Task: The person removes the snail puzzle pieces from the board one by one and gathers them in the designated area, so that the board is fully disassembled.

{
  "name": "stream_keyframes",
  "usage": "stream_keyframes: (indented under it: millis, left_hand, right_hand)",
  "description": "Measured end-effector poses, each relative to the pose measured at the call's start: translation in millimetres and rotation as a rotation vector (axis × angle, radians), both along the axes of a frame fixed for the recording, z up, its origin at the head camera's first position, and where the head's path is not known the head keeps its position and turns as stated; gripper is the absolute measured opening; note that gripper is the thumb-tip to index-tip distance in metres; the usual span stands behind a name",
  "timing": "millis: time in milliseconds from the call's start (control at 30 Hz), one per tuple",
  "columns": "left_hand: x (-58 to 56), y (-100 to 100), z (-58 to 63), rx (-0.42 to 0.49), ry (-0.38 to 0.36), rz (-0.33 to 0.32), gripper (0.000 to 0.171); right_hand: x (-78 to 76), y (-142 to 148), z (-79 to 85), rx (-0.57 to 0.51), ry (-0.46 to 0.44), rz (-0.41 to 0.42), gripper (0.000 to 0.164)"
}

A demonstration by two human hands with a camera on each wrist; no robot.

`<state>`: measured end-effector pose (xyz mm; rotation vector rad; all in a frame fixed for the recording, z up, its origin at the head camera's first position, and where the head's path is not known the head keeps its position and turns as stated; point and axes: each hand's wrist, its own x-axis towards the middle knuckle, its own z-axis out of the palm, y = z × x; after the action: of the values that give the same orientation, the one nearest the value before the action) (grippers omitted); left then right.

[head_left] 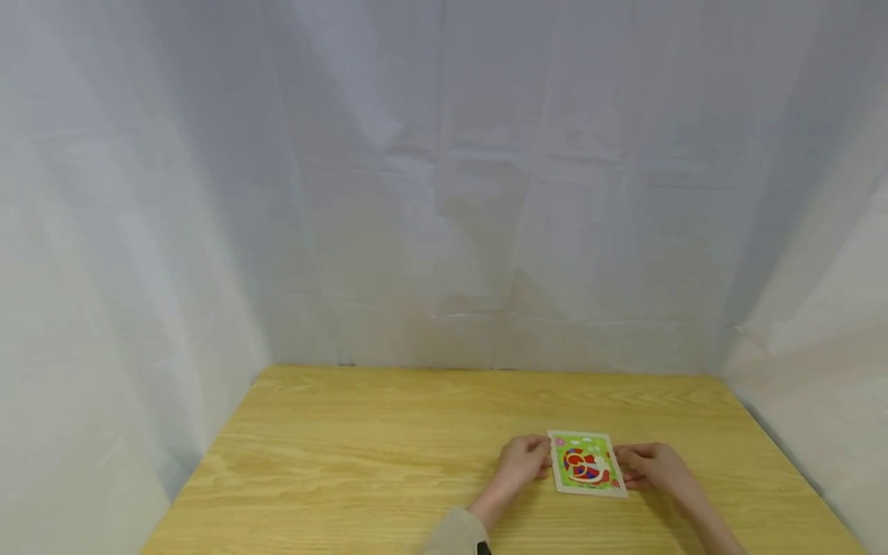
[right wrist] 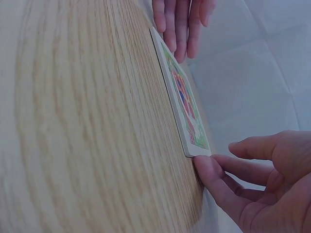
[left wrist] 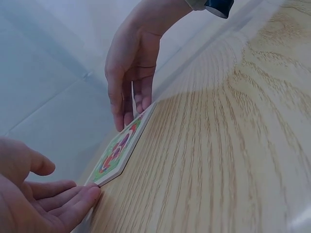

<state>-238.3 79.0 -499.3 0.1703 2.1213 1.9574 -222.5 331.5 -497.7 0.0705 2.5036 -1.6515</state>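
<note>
A small square wooden picture puzzle board lies flat on the table, right of the middle. It has a pale border and a green picture with a red, blue and white figure. At its left edge is my left hand, with extended fingertips right at the rim in the left wrist view. Opposite, my right hand is at the right edge. In the right wrist view, the right fingertips meet the board's side, with the thumb held apart. Neither hand wraps round the board.
The light wood-grain table spreads mostly to the left of the hands. Pale sheeting hangs behind it and along both sides. A beige sleeve covers the left forearm.
</note>
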Motion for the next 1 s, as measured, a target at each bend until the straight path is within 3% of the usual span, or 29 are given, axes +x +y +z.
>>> stream_keyframes:
  millis: [400,733,1000]
  left_hand:
    - [3.6,-8.3,3.8,-0.025,-0.008,0.006,0.031]
    - [5.5,-14.7,5.5,-0.083,0.024,0.008,0.031]
    - [6.3,-23.4,6.1,-0.085,0.047,0.003,0.032]
  right_hand:
    - [0.6,-6.2,-3.2,-0.028,-0.015,0.003,0.041]
    - [1.8,-10.4,0.3,-0.083,-0.023,0.086,0.041]
    - [-1.5,-19.4,2.3,-0.036,-0.052,0.037,0.04]
